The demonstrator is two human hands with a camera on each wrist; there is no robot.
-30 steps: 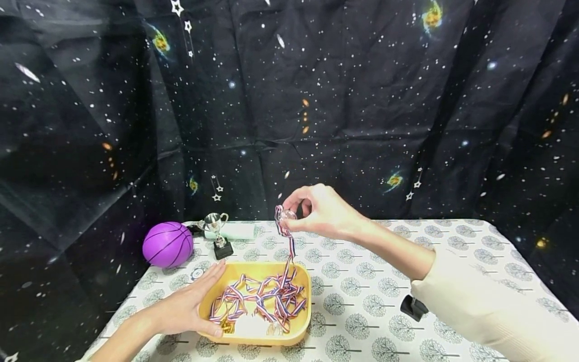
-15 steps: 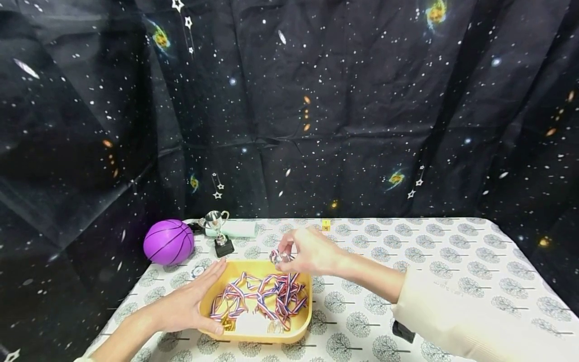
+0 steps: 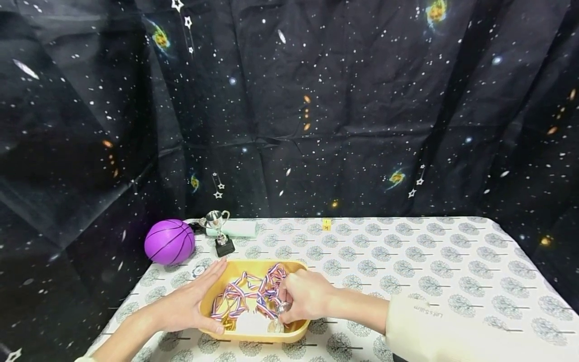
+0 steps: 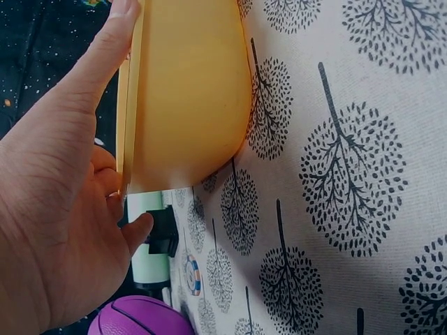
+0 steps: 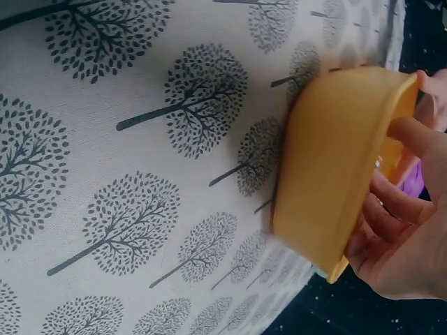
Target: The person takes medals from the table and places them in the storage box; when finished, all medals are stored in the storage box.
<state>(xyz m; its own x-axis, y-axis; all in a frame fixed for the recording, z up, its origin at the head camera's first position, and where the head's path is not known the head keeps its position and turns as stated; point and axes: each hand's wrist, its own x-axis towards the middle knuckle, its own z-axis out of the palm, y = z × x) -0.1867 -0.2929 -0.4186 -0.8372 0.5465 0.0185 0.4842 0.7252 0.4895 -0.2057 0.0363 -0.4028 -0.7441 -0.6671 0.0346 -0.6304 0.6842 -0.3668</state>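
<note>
A yellow tub (image 3: 253,338) holds tangled red, white and blue striped ribbons (image 3: 235,291), a gold medal (image 3: 229,325) and a pale medal (image 3: 274,327) near its front wall. My left hand (image 3: 187,304) rests on the tub's left end, fingers lying fairly straight along the rim and thumb at the front corner. Down inside the right end, my right hand (image 3: 307,296) pinches a silver medal (image 3: 283,307) by its edge; its ribbon lies among the others. In the right wrist view, the tub's wall hides most of what those fingers hold.
Behind the tub stand a silver trophy cup (image 3: 219,234) on a black base and a mint-green cylinder (image 3: 242,229). A purple basketball (image 3: 169,242) sits at the left edge. A yellow tag (image 3: 326,224) lies at the back of the tree-print tablecloth (image 3: 407,266).
My right hand has come down from above the tub's back edge into its right end, bringing the silver medal and its ribbon. My left hand stays at the rim.
</note>
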